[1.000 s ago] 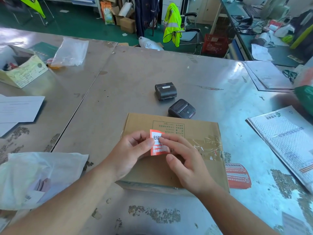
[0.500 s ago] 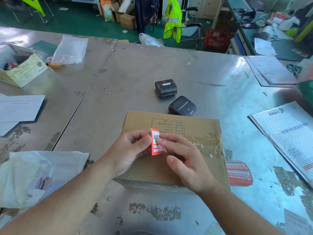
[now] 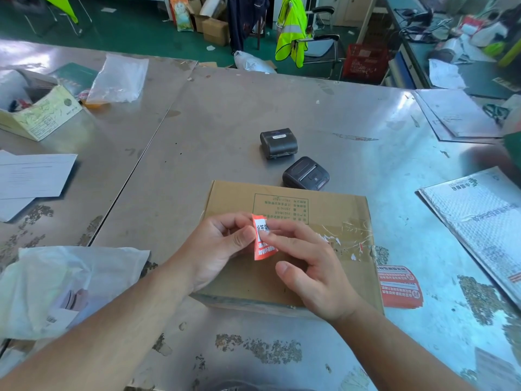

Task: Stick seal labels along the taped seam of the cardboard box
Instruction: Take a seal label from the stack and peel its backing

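**Left grip** [image 3: 222, 249] and **right grip** [image 3: 313, 266]: both grasp one orange label [image 3: 264, 245], pinched between the left thumb and forefinger and the right fingertips. The label is held off the surface, curled and roughly upright, over the left half of the box [image 3: 332, 206] top and just above the taped seam [image 3: 349, 235], which runs left to right across that top. Whether any backing sheet is attached cannot be told.

The box stands near the near edge of the bench [image 3: 225, 122], about midway along it. A second label [image 3: 399, 286] shows at the box's right end by its near corner; whether it lies on the box wall or on the bench is unclear. Two black printers [image 3: 306, 173] lie just beyond the box's far edge.

Step in hand, by judgement: readying a label for placement — it is not yet stuck. The next move calls for lowering it adhesive side down across the seam, then pressing it flat from the middle outward — so that no crease forms.
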